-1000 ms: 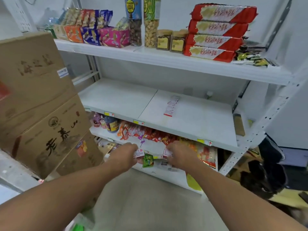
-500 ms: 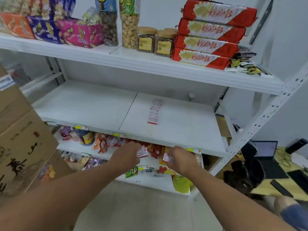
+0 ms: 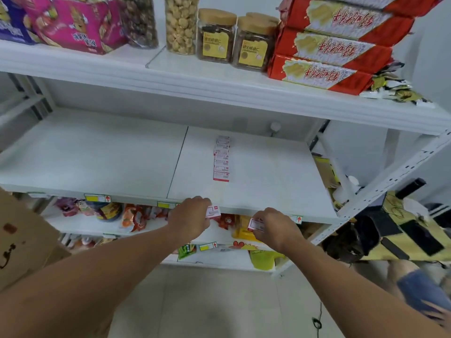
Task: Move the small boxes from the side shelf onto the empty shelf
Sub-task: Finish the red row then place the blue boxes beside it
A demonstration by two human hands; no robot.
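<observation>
My left hand (image 3: 190, 217) grips a small white and red box (image 3: 214, 212) just below the front lip of the white middle shelf (image 3: 97, 157). A second small box (image 3: 255, 225) of the same kind is held in my right hand (image 3: 275, 229), a little lower and to the right. Both hands are in front of the shelf edge, not over the shelf surface. On that shelf, right of its centre seam, a row of several similar small boxes (image 3: 222, 158) runs from back to front. Apart from that row, the shelf holds nothing.
The top shelf carries stacked red biscuit packs (image 3: 329, 42), two brown-lidded jars (image 3: 234, 40), tall snack jars and a pink box (image 3: 73, 23). Snack packets fill the lower shelves. A cardboard carton (image 3: 22, 237) stands at the left. The rack's perforated upright (image 3: 390, 181) slants at right.
Both hands rose with their boxes from the lower-shelf level to the middle shelf's front edge. The view shifted right and closer, so the cardboard cartons slid out to the left.
</observation>
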